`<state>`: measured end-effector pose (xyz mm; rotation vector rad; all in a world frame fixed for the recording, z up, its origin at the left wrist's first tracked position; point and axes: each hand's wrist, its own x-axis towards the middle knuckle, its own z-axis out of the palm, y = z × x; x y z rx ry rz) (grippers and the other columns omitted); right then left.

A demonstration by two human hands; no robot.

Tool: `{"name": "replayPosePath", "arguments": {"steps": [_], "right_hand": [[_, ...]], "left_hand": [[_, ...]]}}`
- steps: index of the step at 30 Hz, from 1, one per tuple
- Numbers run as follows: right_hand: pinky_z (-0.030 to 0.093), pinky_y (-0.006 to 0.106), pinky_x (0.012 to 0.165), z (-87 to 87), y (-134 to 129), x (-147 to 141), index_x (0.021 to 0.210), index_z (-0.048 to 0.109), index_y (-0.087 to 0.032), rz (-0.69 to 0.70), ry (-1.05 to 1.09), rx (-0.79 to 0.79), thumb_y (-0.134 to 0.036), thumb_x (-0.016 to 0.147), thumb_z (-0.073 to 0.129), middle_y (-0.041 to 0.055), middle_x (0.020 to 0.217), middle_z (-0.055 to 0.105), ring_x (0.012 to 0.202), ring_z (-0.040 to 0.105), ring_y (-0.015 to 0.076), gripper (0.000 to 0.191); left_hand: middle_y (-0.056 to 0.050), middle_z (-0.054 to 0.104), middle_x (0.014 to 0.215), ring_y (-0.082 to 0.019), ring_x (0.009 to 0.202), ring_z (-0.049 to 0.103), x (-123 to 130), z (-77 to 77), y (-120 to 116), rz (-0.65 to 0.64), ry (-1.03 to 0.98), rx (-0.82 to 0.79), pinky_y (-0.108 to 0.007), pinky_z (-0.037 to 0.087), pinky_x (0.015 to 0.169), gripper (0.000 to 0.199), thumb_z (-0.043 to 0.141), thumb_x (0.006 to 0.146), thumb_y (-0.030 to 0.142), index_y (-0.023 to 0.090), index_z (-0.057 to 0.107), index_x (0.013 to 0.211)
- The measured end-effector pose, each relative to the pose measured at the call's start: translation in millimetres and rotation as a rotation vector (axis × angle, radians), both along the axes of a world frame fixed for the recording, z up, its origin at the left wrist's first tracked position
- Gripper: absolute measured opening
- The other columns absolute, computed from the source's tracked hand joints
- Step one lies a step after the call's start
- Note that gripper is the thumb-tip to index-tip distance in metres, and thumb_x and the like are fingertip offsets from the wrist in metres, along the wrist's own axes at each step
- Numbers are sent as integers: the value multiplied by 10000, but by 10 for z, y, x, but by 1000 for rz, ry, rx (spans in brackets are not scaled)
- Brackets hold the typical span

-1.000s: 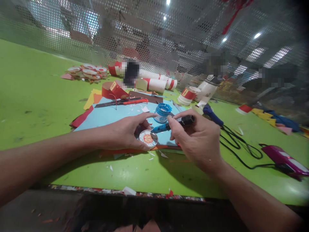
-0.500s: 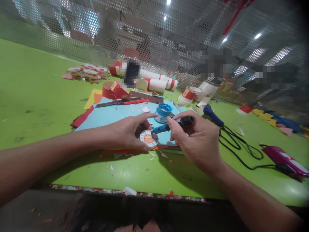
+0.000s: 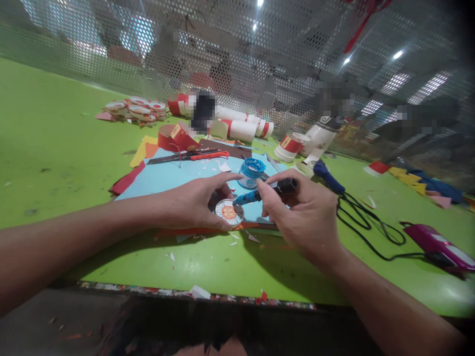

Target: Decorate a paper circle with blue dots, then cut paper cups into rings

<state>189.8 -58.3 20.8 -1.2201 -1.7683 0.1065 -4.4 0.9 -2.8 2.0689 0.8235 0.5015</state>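
Observation:
My left hand [image 3: 208, 202] grips the edge of a round white disc [image 3: 223, 219] with an orange-red centre pattern and small dark marks around it. In my right hand [image 3: 302, 212] is a blue pen [image 3: 247, 198] with a black end, its tip touching the disc's upper right part. Just behind the pen stands a small open jar [image 3: 253, 170] with a blue rim. Light blue paper [image 3: 163, 180] lies beneath the jar and partly under my hands.
Scissors [image 3: 208, 155] and a red paper band [image 3: 168, 137] lie behind my left hand. Stacked discs [image 3: 139, 110] and paper cups [image 3: 239, 130] are farther back. On the right are a blue-handled tool [image 3: 328, 177], its black cable and a magenta device [image 3: 438, 244].

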Motion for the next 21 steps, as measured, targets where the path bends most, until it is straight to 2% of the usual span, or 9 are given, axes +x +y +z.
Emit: {"name": "replayPosePath", "arguments": {"steps": [11, 16, 21], "right_hand": [[409, 216, 490, 11, -6, 21, 775, 605, -166, 75, -103, 10, -244, 866, 637, -55, 560, 557, 479, 491, 78, 123], [414, 227, 450, 25, -21, 23, 749, 601, -190, 17, 22, 9, -292, 867, 646, -52, 535, 560, 448, 488, 87, 163], [414, 252, 421, 79, -94, -8, 720, 591, -223, -86, 113, 148, -266, 848, 657, -38, 545, 569, 441, 495, 106, 151]], "left_hand": [[-59, 598, 1069, -184, 827, 575, 3, -11, 11, 13, -4, -22, -296, 474, 703, 929, 777, 681, 300, 252, 325, 1492], [-65, 618, 1075, -195, 840, 590, 11, -4, 10, 21, -1, -14, -301, 478, 712, 928, 785, 667, 315, 248, 344, 1480], [-75, 624, 1125, -211, 868, 605, -4, 8, -2, 31, 34, 0, -305, 491, 721, 963, 786, 667, 345, 244, 316, 1502]]}}
